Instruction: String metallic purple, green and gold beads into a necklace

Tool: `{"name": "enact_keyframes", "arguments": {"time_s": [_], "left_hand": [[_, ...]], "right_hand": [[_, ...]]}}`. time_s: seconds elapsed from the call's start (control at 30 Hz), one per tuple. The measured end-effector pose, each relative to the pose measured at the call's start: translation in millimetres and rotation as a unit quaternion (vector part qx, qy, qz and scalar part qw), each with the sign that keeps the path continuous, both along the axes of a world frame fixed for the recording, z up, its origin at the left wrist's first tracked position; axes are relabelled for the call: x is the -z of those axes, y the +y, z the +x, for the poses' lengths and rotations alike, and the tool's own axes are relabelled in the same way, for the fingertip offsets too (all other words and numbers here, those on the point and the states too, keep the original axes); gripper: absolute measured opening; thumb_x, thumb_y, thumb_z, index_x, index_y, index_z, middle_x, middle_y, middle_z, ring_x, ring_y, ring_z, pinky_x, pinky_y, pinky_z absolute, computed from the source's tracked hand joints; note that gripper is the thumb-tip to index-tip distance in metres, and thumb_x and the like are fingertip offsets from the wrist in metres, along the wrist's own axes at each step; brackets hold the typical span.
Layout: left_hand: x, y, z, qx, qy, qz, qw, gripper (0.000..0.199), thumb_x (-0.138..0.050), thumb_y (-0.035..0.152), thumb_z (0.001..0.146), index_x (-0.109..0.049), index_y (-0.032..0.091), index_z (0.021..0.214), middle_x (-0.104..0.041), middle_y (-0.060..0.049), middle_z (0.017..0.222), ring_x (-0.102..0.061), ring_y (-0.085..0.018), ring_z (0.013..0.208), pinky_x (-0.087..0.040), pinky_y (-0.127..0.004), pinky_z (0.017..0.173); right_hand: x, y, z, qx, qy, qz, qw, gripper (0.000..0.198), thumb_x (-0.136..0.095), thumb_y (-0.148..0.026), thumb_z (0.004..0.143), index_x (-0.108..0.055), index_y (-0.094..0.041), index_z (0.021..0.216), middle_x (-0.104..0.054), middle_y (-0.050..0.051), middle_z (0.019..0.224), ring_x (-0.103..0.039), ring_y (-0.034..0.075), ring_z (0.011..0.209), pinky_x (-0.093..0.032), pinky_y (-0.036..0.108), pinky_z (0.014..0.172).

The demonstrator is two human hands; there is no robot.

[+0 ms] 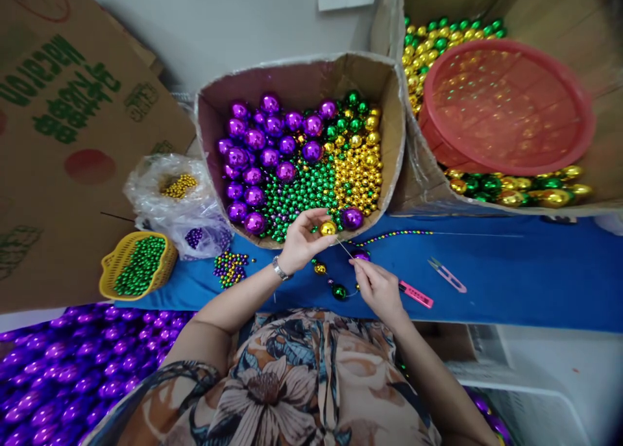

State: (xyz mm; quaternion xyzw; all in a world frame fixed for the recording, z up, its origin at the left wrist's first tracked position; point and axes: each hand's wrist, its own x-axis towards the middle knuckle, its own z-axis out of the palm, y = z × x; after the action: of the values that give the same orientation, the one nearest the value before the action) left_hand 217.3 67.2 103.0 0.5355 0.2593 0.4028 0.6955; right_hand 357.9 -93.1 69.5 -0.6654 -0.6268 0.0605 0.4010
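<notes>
Left hand [305, 239] and right hand [378, 287] meet in the head view over the near edge of a cardboard box [292, 76]. The left one is closed, thumb and fingers pinching a gold ball [328, 228]; the right one is closed too, gripping a thin pale needle or wire [345, 248] that runs up towards the ball. Whether its tip has gone through, I cannot tell.

Below them on the blue-covered table [525, 284], a loose line carries a gold bead [320, 269], a small purple one and a green bead [339, 292], well spaced. A purple ball [360, 256] lies partly behind the right hand. Farther right, a strand of small beads [389, 236] ends in bare thread [477, 234].

Stringing looks partway along: several beads appear to be on, while the gold ball seems only now being threaded. Plenty remains loose: purple, green and gold beads in the box, green ones in the yellow basket [168, 271], and a mixed pile [231, 269] on the table. The pink cutter [416, 295] and snips [448, 275] lie apart from both hands, and no finished end or knot is visible
</notes>
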Motion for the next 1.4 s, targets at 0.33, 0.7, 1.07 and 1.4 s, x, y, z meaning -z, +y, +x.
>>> {"name": "enact_keyframes", "arguments": {"time_s": [0.33, 0.7, 1.07, 1.4], "left_hand": [[1.7, -11.4, -4.8, -0.039, 0.005, -0.052, 0.998, 0.051, -0.085, 0.029, 0.067, -0.059, 0.022, 0.111, -0.066, -0.006, 0.109, -0.064, -0.016, 0.101, -0.054, -0.03, 0.086], [7.8, -12.4, -13.3, 0.009, 0.023, 0.034, 0.999, 0.069, -0.079, 0.036, 0.075, -0.045, 0.026, 0.135, -0.063, -0.009, 0.119, -0.062, -0.018, 0.109, -0.053, -0.034, 0.091], [-11.4, 52.2, -69.3, -0.011, 0.46, 0.461, 0.759, 0.02, -0.052, 0.024, 0.091, -0.066, 0.017, 0.103, -0.07, -0.009, 0.097, -0.06, -0.024, 0.091, -0.047, -0.038, 0.084], [11.6, 72.8, -26.3, 0.008, 0.493, 0.426, 0.758, 0.024, -0.057, 0.018, 0.087, -0.062, 0.018, 0.111, -0.068, -0.008, 0.093, -0.062, -0.023, 0.087, -0.046, -0.033, 0.078]], "right_hand": [[6.8, -3.6, -6.5, -0.002, -0.042, 0.006, 0.999, 0.026, -0.046, -0.018, 0.095, -0.066, -0.018, 0.113, -0.076, 0.006, 0.096, -0.073, 0.016, 0.083, -0.057, 0.028, 0.079], [-1.1, 0.4, -7.1, 0.004, -0.062, 0.029, 0.998, 0.024, -0.048, -0.016, 0.095, -0.066, -0.018, 0.111, -0.076, 0.005, 0.096, -0.072, 0.016, 0.082, -0.055, 0.027, 0.078], [9.9, -8.6, 2.0, 0.032, -0.056, 0.013, 0.998, 0.022, -0.049, -0.021, 0.095, -0.068, -0.017, 0.105, -0.075, 0.008, 0.085, -0.071, 0.017, 0.074, -0.054, 0.026, 0.072], [10.7, -3.0, -3.1, 0.024, -0.057, 0.024, 0.998, 0.022, -0.049, -0.019, 0.095, -0.067, -0.017, 0.107, -0.075, 0.007, 0.086, -0.071, 0.017, 0.075, -0.054, 0.026, 0.072]]}}
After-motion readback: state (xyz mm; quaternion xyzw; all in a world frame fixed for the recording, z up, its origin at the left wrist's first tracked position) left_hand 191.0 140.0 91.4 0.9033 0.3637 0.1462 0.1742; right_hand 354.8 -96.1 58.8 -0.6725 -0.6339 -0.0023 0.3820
